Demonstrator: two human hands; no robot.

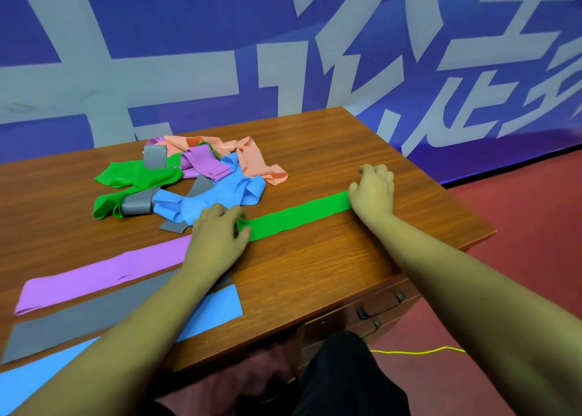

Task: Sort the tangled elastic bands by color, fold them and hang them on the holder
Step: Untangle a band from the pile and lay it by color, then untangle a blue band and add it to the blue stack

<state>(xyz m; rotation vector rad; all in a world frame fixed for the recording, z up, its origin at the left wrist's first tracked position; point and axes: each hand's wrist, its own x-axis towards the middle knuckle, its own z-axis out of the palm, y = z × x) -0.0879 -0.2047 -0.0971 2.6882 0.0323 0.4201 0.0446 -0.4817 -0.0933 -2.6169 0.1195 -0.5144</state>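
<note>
Pinching one end of the green band (299,215) between thumb and fingers, my left hand (217,236) sits just beside the tangle (189,179). My right hand (373,192) lies on the other end with fingers curled; I cannot tell whether they grip it. The band lies flat and straight across the desk (315,274), its right end near the desk's right edge, with bare wood between it and the front edge. By my left arm a purple band (94,274), grey band (78,321) and blue band (217,308) lie flat side by side, the blue one nearest the front edge. Behind stands a blue wall (189,53) with pale lettering. To the right is red floor (519,211), crossed by a yellow cord (419,351).
</note>
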